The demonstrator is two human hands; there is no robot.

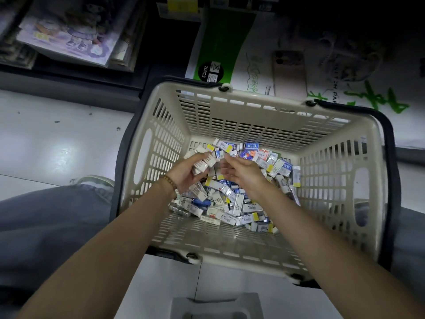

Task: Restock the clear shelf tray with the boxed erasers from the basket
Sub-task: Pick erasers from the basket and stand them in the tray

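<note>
Curled round a small stack of boxed erasers (202, 162), the left hand (189, 174) holds them just above the heap, a beaded bracelet (169, 183) on its wrist. Close beside it, the right hand (244, 173) is loosely spread with its fingertips blurred, reaching toward that stack; nothing shows in its grasp. Directly beneath both hands lies the loose pile of erasers (239, 203), white, blue and yellow boxes jumbled across the bottom of the cream basket (253, 118), which stands on the pale floor (46, 143) with its dark handles folded down. What looks like the clear tray (216, 303) sits on the floor at the near edge, just outside the basket.
</note>
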